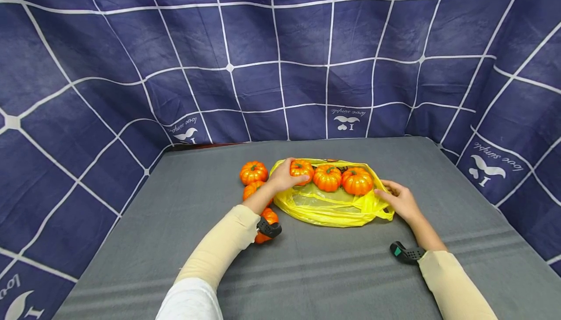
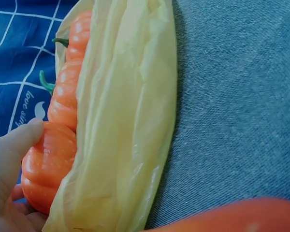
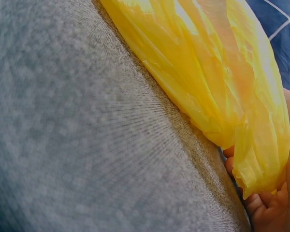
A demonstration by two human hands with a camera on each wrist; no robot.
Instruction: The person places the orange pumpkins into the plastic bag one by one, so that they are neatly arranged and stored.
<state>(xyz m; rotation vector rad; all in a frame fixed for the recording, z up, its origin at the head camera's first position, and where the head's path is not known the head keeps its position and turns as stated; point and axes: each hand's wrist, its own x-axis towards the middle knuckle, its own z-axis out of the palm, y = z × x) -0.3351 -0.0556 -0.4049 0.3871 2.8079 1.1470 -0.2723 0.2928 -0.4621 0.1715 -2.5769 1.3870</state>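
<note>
A white sleeve [image 1: 190,303] lies nearest the head camera, at seven o'clock, running up the person's left arm into a cream sleeve [image 1: 223,244] and a black wristband [image 1: 269,228]. From the centre of the yellow bag [image 1: 322,218], the left hand [image 1: 284,178] is at ten o'clock, its thumb and fingers gripping an orange pumpkin [image 1: 302,170] at the bag's mouth. A second pumpkin [image 1: 327,178] sits in the opening at twelve, a third [image 1: 357,181] at two. At three o'clock the right hand [image 1: 402,202] holds the bag's rim between thumb and fingers. Three loose pumpkins [image 1: 253,173] stand on the grey cloth [image 1: 333,271] between eight and ten o'clock, the lowest partly hidden by the wristband. Beyond, toward twelve, hangs a blue curtain [image 1: 307,32] with white lines.
</note>
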